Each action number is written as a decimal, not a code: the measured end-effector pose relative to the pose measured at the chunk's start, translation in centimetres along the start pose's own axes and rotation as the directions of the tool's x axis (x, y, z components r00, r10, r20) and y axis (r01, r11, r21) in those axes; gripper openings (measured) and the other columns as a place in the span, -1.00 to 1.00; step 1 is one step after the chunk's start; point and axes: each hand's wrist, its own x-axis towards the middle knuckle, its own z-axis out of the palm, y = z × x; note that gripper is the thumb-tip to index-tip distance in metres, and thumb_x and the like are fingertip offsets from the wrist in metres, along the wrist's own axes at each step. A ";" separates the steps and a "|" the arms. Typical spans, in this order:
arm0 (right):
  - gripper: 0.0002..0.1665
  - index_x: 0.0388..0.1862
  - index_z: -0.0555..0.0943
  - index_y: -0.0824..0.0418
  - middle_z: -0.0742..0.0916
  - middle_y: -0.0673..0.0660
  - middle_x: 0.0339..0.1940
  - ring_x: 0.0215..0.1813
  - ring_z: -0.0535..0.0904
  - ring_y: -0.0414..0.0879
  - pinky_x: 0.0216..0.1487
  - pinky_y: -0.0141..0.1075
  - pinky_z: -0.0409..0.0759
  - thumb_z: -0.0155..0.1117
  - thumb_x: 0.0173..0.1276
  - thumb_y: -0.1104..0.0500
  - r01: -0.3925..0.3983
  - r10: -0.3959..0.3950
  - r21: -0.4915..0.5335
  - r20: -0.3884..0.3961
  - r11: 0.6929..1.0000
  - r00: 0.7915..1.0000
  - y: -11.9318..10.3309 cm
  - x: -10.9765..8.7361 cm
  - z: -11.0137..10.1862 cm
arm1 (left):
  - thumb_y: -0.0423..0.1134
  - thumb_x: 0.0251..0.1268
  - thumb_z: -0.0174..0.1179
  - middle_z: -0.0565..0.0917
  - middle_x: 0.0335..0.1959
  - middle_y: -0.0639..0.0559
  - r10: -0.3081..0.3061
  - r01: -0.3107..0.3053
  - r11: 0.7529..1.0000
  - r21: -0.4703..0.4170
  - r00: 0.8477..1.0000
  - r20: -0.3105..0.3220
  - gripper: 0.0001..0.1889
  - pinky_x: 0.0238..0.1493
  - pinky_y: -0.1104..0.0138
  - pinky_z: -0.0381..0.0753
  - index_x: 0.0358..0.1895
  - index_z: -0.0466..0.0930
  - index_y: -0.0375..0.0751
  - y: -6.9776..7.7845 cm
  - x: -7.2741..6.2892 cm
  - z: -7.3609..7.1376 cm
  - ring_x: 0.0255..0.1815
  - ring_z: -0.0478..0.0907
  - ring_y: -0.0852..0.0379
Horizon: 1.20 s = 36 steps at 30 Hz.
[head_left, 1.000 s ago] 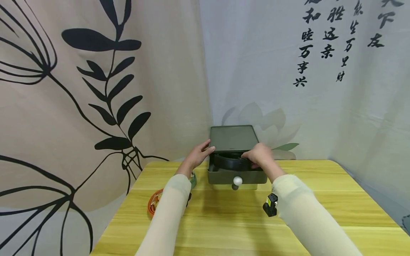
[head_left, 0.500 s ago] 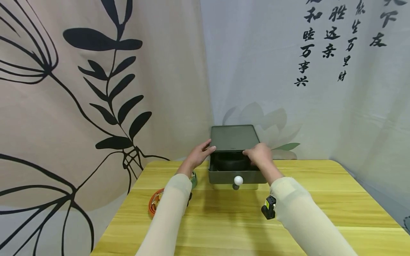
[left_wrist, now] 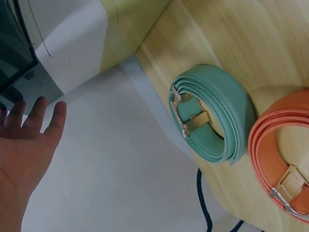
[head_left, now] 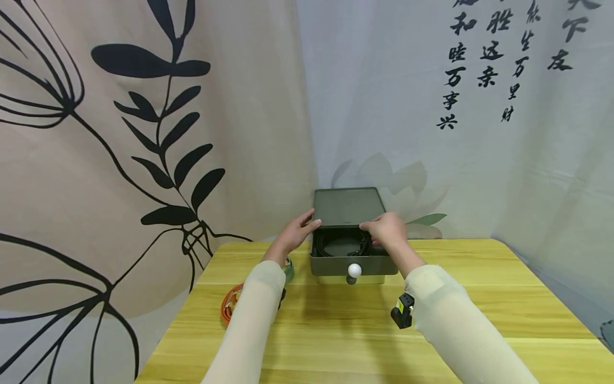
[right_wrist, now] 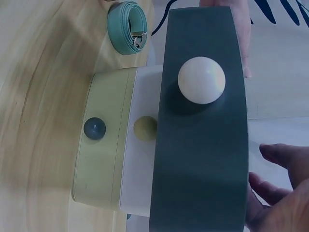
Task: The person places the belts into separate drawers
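Observation:
A coiled black belt (head_left: pixel 323 245) lies in the pulled-out dark grey-green drawer (head_left: pixel 331 265) of a small stacked drawer unit. My right hand (head_left: pixel 390 233) is over the drawer's right side, its fingertips near the belt's right edge. In the right wrist view, thumb and finger stand apart behind the drawer front (right_wrist: pixel 203 145); the other fingertips are partly hidden. My left hand (head_left: pixel 295 234) is at the unit's left side, fingers extended. In the left wrist view, that hand (left_wrist: pixel 29 150) shows straight, spread fingers close to the dark drawer.
A coiled green belt (left_wrist: pixel 231 111) and a coiled orange belt (left_wrist: pixel 270 164) stand on the wooden table (head_left: pixel 336 341), left of the unit. Below the dark drawer are a white drawer (right_wrist: pixel 140 179) and a yellow-green drawer (right_wrist: pixel 104 169). A printed curtain (head_left: pixel 259 106) hangs behind.
The black belt was raised at my right hand; it dropped and now lies flat in the drawer. My right hand stays over the drawer's right side. My left hand has barely moved.

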 end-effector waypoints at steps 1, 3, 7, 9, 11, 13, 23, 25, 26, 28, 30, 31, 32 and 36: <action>-0.57 -0.04 0.71 0.39 0.75 0.26 -0.31 -0.29 0.75 0.11 -0.21 -0.12 0.68 0.31 0.38 0.04 -0.001 0.001 0.009 0.001 1.000 1.000 0.0 0.0 0.0 | 0.24 0.47 0.00 0.13 0.57 0.06 -0.002 0.002 1.000 -0.002 1.000 0.001 -0.29 0.45 -0.08 0.12 0.59 0.03 0.23 0.0 0.0 0.0 0.55 0.08 -0.03; -0.54 0.01 0.69 0.40 0.75 0.29 -0.22 -0.25 0.75 0.12 -0.15 -0.08 0.68 0.30 0.39 0.02 -0.004 0.004 0.023 0.004 1.000 1.000 0.1 0.0 0.0 | 0.26 0.46 0.00 0.13 0.57 0.07 -0.006 0.006 1.000 -0.003 1.000 0.001 -0.28 0.45 -0.07 0.12 0.59 0.02 0.23 -0.1 0.0 0.0 0.55 0.07 -0.02; -0.49 0.10 0.64 0.38 0.70 0.33 0.01 -0.19 0.74 0.12 -0.09 -0.07 0.68 0.29 0.40 -0.01 -0.011 0.012 0.062 -0.005 0.998 1.000 0.1 -0.1 0.0 | 0.26 0.45 0.01 0.14 0.57 0.07 -0.014 0.014 1.000 -0.008 1.000 0.000 -0.28 0.45 -0.08 0.12 0.59 0.04 0.24 -0.2 0.1 -0.1 0.55 0.08 -0.03; -0.49 0.11 0.64 0.36 0.68 0.34 0.08 -0.21 0.73 0.10 -0.12 -0.10 0.68 0.29 0.40 -0.02 -0.005 0.006 0.073 -0.018 0.997 1.000 0.1 -0.2 0.1 | 0.25 0.46 0.01 0.14 0.57 0.07 -0.014 0.014 1.000 -0.010 1.000 0.002 -0.28 0.45 -0.08 0.12 0.59 0.04 0.23 -0.2 0.2 -0.1 0.55 0.09 -0.04; -0.49 0.11 0.65 0.34 0.67 0.32 0.11 -0.23 0.73 0.08 -0.13 -0.11 0.66 0.29 0.40 -0.03 0.010 -0.007 0.083 -0.036 0.997 0.999 0.2 -0.3 0.2 | 0.23 0.48 0.01 0.14 0.57 0.07 -0.011 0.011 1.000 -0.016 1.000 0.005 -0.30 0.45 -0.08 0.12 0.59 0.04 0.23 -0.3 0.2 -0.1 0.55 0.09 -0.04; -0.50 0.09 0.67 0.32 0.69 0.31 0.09 -0.23 0.71 0.07 -0.13 -0.10 0.65 0.28 0.40 -0.04 0.026 -0.022 0.086 -0.054 0.996 0.998 0.3 -0.4 0.3 | 0.23 0.47 0.00 0.13 0.57 0.07 -0.008 0.008 1.000 -0.017 1.000 0.009 -0.29 0.45 -0.08 0.12 0.59 0.04 0.23 -0.3 0.3 -0.2 0.55 0.08 -0.04; -0.49 0.13 0.65 0.30 0.70 0.27 0.09 0.12 0.59 0.18 0.10 0.02 0.54 0.30 0.39 -0.03 0.069 -0.045 0.149 -0.161 0.986 0.986 0.7 -1.5 1.1 | 0.25 0.46 0.00 0.13 0.57 0.06 0.007 -0.006 1.000 -0.011 1.000 0.013 -0.28 0.45 -0.07 0.12 0.59 0.02 0.24 -0.2 0.0 -0.2 0.55 0.09 -0.03; -0.48 0.16 0.64 0.31 0.71 0.27 0.08 0.12 0.59 0.17 0.10 0.01 0.54 0.31 0.38 -0.02 0.084 -0.054 0.161 -0.183 0.983 0.982 0.6 -1.7 1.4 | 0.25 0.46 0.00 0.12 0.57 0.06 0.008 -0.008 1.000 -0.012 1.000 0.015 -0.28 0.45 -0.07 0.13 0.59 0.02 0.23 -0.2 0.0 -0.2 0.55 0.08 -0.04; -0.47 0.16 0.63 0.31 0.71 0.27 0.07 0.11 0.60 0.17 0.10 0.01 0.54 0.32 0.38 -0.02 0.092 -0.058 0.169 -0.195 0.981 0.979 0.6 -1.9 1.4 | 0.25 0.46 0.00 0.12 0.58 0.06 0.010 -0.010 1.000 -0.012 1.000 0.016 -0.28 0.45 -0.07 0.13 0.59 0.02 0.22 -0.3 0.0 -0.2 0.55 0.08 -0.04; -0.46 0.17 0.62 0.32 0.71 0.28 0.06 0.11 0.61 0.16 0.10 -0.01 0.55 0.33 0.37 -0.01 0.105 -0.063 0.189 -0.217 0.976 0.974 0.6 -2.1 1.6 | 0.26 0.46 0.00 0.11 0.58 0.06 0.011 -0.011 1.000 -0.014 1.000 0.018 -0.27 0.45 -0.08 0.12 0.59 0.02 0.22 -0.3 0.1 -0.3 0.55 0.08 -0.04; -0.47 0.18 0.62 0.32 0.71 0.28 0.07 0.12 0.61 0.14 0.10 -0.02 0.56 0.34 0.36 0.00 0.120 -0.067 0.215 -0.236 0.969 0.969 0.6 -2.4 1.8 | 0.26 0.46 0.00 0.11 0.58 0.07 0.013 -0.012 1.000 -0.012 1.000 0.020 -0.27 0.45 -0.08 0.12 0.59 0.02 0.22 -0.3 0.1 -0.3 0.55 0.08 -0.04; -0.47 0.18 0.62 0.32 0.71 0.28 0.07 0.12 0.61 0.13 0.09 -0.03 0.57 0.34 0.36 0.00 0.126 -0.068 0.228 -0.246 0.965 0.967 0.5 -2.6 1.9 | 0.25 0.46 0.00 0.11 0.58 0.06 0.015 -0.015 1.000 -0.014 1.000 0.021 -0.27 0.45 -0.08 0.12 0.59 0.02 0.21 -0.3 0.2 -0.3 0.55 0.08 -0.04; -0.47 0.18 0.62 0.31 0.71 0.28 0.07 0.12 0.61 0.12 0.08 -0.03 0.58 0.35 0.36 0.00 0.133 -0.069 0.239 -0.256 0.962 0.964 0.5 -2.7 2.0 | 0.26 0.46 0.00 0.12 0.58 0.06 0.015 -0.015 1.000 -0.010 1.000 0.023 -0.27 0.45 -0.08 0.12 0.59 0.01 0.21 -0.4 0.2 -0.3 0.55 0.08 -0.04; -0.46 0.19 0.61 0.29 0.71 0.26 0.05 0.10 0.62 0.10 0.05 -0.05 0.61 0.36 0.36 0.00 0.172 -0.090 0.259 -0.301 0.950 0.949 0.6 -3.4 2.5 | 0.25 0.46 0.00 0.11 0.58 0.06 0.013 -0.013 1.000 -0.006 1.000 0.024 -0.27 0.45 -0.09 0.11 0.59 0.01 0.21 -0.3 0.2 -0.2 0.55 0.07 -0.05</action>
